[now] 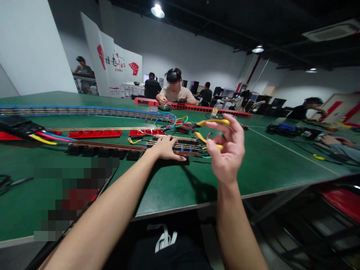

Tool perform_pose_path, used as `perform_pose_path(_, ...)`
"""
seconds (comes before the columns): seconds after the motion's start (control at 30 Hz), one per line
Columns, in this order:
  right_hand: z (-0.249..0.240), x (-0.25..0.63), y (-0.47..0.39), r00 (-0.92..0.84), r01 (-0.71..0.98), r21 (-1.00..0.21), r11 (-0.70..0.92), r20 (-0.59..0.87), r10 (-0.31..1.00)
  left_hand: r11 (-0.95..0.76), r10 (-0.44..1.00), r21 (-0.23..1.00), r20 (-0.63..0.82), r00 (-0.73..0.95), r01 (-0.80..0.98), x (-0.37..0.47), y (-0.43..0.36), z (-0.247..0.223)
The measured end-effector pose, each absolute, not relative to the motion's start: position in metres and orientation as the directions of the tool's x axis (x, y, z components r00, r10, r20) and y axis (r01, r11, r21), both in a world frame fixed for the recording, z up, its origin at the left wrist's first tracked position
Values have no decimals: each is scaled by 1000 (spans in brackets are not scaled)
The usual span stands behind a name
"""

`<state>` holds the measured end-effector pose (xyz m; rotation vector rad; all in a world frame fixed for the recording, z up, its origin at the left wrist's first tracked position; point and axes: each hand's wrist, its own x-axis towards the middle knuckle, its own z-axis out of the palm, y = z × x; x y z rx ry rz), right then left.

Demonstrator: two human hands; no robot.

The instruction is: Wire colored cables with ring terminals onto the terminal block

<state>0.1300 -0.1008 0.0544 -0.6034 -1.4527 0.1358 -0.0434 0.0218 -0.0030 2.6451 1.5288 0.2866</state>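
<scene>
My right hand (229, 148) holds yellow-handled pliers (201, 131) above the green table, their handles spread and the dark jaws pointing left. My left hand (165, 148) lies with its fingers spread on a black track-like assembly (182, 145) with metal rods and blue parts. Brown rails on black blocks (107, 147) run left from that assembly. Loops of blue and green wire (176, 119) rise just behind it. Yellow, pink and blue cables (53, 138) come out of a black sleeve at the left.
The green table (270, 161) has long blue track (84, 111) and red strips (95, 134) behind my hands. Across it sits a person (176, 92) beside a metal bowl (165, 107). A bottle (215, 108) stands farther right. Another person's hands and black parts (284, 129) are at the right.
</scene>
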Motion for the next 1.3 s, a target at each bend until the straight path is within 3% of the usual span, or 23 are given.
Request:
perform_pose_path(0.3, 7, 194, -100, 182, 451, -625, 637, 763, 620, -538, 841, 155, 164, 516, 828, -45, 26, -6)
perform_pose_path(0.67, -2, 192, -86, 164, 595, -595, 540, 747, 644, -535, 843, 165, 158, 514, 828, -45, 23, -4)
perform_pose_path(0.87, -7, 191, -80, 104, 589, -604, 537, 716, 690, -518, 855, 163, 146, 498, 840, -44, 23, -3)
perform_pose_path(1.13, -3, 191, -84, -176, 698, -415, 583, 690, 702, -535, 843, 136, 161, 514, 834, -44, 24, -4)
perform_pose_path(1.3, 1, 187, -90, -413, 781, -222, 584, 519, 749, -524, 850, 133, 152, 505, 841, -44, 24, -4)
